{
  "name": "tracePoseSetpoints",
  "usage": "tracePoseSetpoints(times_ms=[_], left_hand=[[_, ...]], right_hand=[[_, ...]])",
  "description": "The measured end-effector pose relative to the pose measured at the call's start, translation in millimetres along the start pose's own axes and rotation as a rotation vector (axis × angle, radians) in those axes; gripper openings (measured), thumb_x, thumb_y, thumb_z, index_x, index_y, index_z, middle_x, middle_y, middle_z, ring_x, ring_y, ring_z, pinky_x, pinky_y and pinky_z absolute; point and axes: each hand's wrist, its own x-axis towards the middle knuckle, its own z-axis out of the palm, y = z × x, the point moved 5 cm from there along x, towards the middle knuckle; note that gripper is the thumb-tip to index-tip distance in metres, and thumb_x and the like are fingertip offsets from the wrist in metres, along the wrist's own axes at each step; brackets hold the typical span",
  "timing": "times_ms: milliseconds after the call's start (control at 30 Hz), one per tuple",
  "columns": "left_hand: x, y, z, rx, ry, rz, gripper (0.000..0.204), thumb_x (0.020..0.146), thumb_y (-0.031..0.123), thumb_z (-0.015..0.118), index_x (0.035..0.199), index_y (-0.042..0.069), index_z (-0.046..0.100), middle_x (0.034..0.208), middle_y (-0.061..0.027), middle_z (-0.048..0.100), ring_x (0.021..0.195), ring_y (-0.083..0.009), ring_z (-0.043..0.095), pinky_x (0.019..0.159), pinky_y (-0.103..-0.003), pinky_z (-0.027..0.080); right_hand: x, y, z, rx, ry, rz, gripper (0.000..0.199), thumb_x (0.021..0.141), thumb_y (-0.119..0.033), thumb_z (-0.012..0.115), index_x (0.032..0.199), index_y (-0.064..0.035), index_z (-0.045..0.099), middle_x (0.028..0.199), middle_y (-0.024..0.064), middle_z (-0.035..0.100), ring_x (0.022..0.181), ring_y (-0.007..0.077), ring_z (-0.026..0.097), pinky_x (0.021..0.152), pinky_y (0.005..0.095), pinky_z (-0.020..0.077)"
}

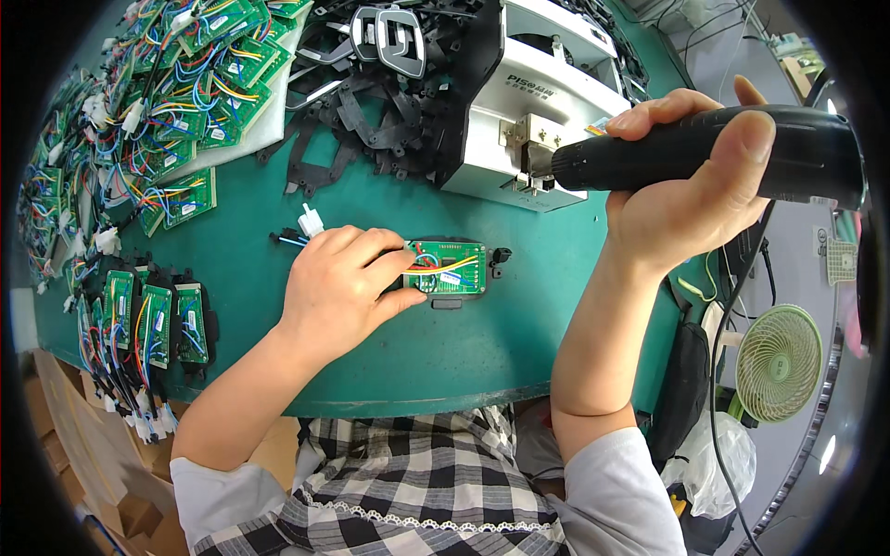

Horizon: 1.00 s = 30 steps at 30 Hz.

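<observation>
On the left of the green worktop (436, 366), a heap of wired boards (185, 125) spreads toward the far edge, and three framed boards (158, 320) lie nearer the person. A white plug (310, 221) sits just beyond the left hand (341, 283), whose thumb and fingers pinch the left end of a green circuit board (464, 267), flat on the worktop near its middle. Black plastic frames (375, 120) are piled behind. Next comes a silver machine (505, 120). The right hand (686, 199) is wrapped around a black electric screwdriver (802, 153), its nose pointing left at the machine's front; whether the tip touches is hard to tell. Farther right stands a green fan (779, 361).
</observation>
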Motion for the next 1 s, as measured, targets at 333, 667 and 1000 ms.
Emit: tracePoseSetpoints(times_ms=[333,667,1000], left_hand=[[-1.5,0.6,-0.5,-0.041,0.024,0.029,0.035,0.065,0.026,0.080,0.094,0.010,0.068,0.099,-0.0011,0.063,0.080,-0.0222,0.059,0.071,-0.035,0.047],[-2.6,-0.8,0.1,-0.039,0.013,0.016,0.036,0.064,0.027,0.080,0.093,0.010,0.067,0.099,-0.0008,0.063,0.080,-0.0226,0.059,0.071,-0.036,0.047],[-0.1,4.2,-1.2,0.011,-0.014,-0.005,0.031,0.068,0.026,0.077,0.091,0.009,0.066,0.093,0.0003,0.059,0.083,-0.0183,0.059,0.076,-0.034,0.046]], right_hand=[[-59.6,6.9,29.6,0.219,-0.209,0.269,0.072,0.089,-0.052,0.057,0.125,0.0051,0.033,0.068,0.0132,0.054,0.048,0.0212,0.056,0.045,0.0336,0.0503],[-73.2,10.1,60.1,0.303,-0.253,0.286,0.069,0.087,-0.047,0.061,0.118,0.0097,0.037,0.065,0.0142,0.056,0.045,0.0204,0.056,0.044,0.0307,0.0503],[-77.3,11.2,64.3,0.293,-0.326,0.233,0.075,0.084,-0.056,0.060,0.112,0.0104,0.040,0.059,0.0120,0.056,0.043,0.0166,0.056,0.042,0.0257,0.0458]])
